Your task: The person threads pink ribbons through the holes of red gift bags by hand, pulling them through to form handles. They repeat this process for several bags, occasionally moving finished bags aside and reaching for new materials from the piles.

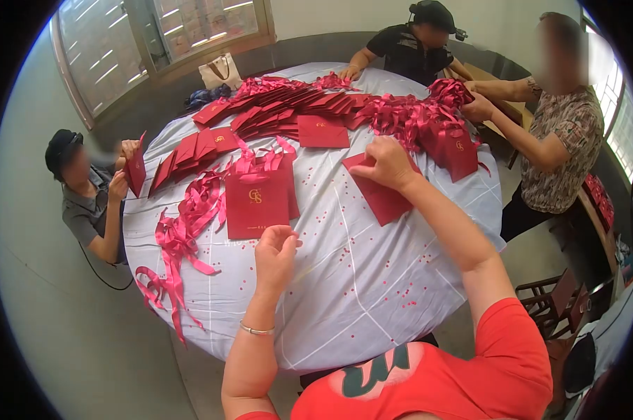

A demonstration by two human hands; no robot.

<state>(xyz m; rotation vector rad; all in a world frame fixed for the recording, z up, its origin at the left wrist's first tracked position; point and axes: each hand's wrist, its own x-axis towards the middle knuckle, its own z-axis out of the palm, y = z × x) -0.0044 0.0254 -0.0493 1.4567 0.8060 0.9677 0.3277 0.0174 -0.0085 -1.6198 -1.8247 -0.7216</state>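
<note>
The fingers of the left hand (pixel 276 260) are curled inward, the thumb a little apart from them, and nothing is seen gripped. The hand is held palm inward just beside the lower edge of the printed bag (pixel 246 215), a position from which, it would seem, that edge can be easily reached. The fingers of the right hand (pixel 392 168) are bent over the upper part of the plain red bag (pixel 385 201), with the thumb toward its left edge. Because the fingertips are partly hidden, it cannot be told whether the bag is pinched or merely pressed; either way, it is probably steadied against the table by the hand.

The printed bag is laid flat with its gold lettering upward, so the front can be read. Another bag is overlapped by it, and pink ribbons (pixel 260 162) are gathered at its top, where the bag's body is left largely uncovered. More loose ribbons (pixel 185 231) are trailed to its left and over the rim of the cloth-covered table (pixel 316 308). Small red dots (pixel 348 252) are scattered across the cloth.

Farther out, stacked bags (pixel 281 108) are fanned in overlapping rows, an arrangement by which single edges are presumably made easier to lift. At the right, ribboned bags (pixel 428 129) are heaped, and the heap is touched by a standing person (pixel 561 133). At the left, a raised bag (pixel 136 168) is held upright in both hands by another person (pixel 85 203).
</note>
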